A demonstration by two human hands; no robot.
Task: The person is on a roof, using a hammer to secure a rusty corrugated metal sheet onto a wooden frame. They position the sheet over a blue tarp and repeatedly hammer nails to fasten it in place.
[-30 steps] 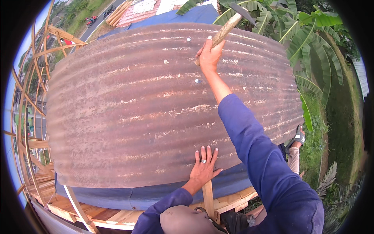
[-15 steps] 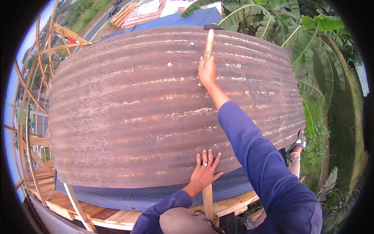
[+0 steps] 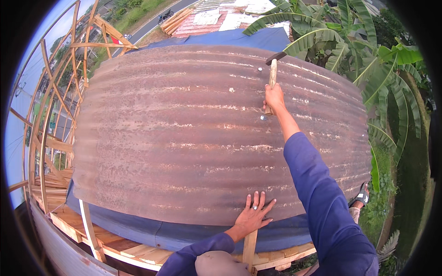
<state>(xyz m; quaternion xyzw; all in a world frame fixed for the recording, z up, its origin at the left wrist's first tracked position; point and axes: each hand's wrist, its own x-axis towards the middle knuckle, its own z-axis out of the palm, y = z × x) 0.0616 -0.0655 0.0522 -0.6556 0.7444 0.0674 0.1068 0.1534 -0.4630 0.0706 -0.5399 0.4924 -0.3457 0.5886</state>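
Note:
My right hand (image 3: 274, 96) is closed round the wooden handle of a hammer (image 3: 273, 77), holding it over the far part of a rusty brown corrugated roofing sheet (image 3: 161, 147). The hammer's dark head is toward the far edge; whether it touches the sheet I cannot tell. One shiny fastener head (image 3: 263, 117) shows just below that hand, and a second fastener head (image 3: 260, 69) is left of the hammer. My left hand (image 3: 252, 220), a ring on one finger, lies flat with fingers spread on the sheet's near edge.
Blue tarp (image 3: 184, 237) shows under the near edge, above wooden beams (image 3: 248, 248). Timber framing (image 3: 60, 110) rises at the left. Banana leaves (image 3: 340, 50) crowd the far right. A sandalled foot (image 3: 363, 195) is by the sheet's right edge. Another rusty roof (image 3: 202, 23) lies beyond.
The whole scene has shifted right and down in the picture. Against the sheet, the hammer's head has come a little nearer and tilted. My left hand stays on the near edge.

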